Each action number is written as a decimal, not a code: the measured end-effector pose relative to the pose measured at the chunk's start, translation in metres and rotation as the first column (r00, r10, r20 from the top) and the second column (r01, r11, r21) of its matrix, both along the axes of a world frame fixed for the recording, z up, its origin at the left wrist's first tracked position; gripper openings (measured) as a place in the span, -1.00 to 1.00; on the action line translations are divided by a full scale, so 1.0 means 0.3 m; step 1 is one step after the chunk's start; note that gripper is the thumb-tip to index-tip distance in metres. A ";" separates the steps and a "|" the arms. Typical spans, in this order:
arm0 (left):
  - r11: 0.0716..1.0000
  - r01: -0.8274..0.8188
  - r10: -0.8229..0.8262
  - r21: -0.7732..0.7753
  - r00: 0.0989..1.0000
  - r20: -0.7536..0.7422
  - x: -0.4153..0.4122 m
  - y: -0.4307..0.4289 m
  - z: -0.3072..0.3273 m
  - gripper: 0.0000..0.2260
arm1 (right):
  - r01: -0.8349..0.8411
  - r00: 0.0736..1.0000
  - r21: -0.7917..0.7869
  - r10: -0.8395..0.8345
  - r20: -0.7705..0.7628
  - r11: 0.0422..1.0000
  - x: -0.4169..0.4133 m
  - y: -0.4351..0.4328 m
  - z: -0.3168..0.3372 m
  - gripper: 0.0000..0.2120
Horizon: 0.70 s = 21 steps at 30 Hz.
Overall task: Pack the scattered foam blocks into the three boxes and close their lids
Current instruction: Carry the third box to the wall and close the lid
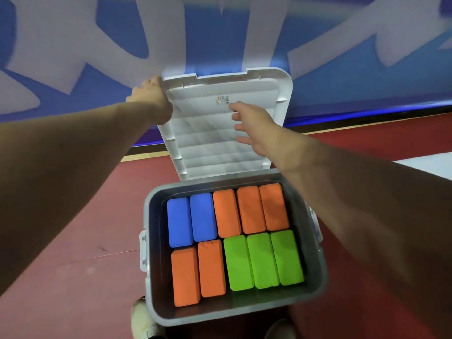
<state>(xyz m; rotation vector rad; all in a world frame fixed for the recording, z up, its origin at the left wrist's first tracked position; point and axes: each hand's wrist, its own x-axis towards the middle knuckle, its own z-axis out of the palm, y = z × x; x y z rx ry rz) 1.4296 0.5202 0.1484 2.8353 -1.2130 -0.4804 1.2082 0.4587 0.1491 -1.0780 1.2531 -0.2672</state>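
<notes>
Hands: left grips lid corner, fingertips hidden; right spread.

Bright even light, blurred backdrop, fisheye edges

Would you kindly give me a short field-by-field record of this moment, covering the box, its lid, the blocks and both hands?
box: grey box on the red floor, open
lid: white lid raised upright at the far edge
blocks in box: ten, in two rows of five
far row: two blue blocks, three orange
near row: two orange blocks, three green blocks
left hand: left hand grips the lid's upper left corner
right hand: right hand open, fingers spread in front of the lid's underside; contact unclear
</notes>
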 end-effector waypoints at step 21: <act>0.861 0.216 -0.382 -0.461 0.873 -0.304 -0.390 0.256 0.145 -0.66 | 0.470 0.853 0.414 -0.521 0.013 0.780 -0.043 0.072 0.130 -0.75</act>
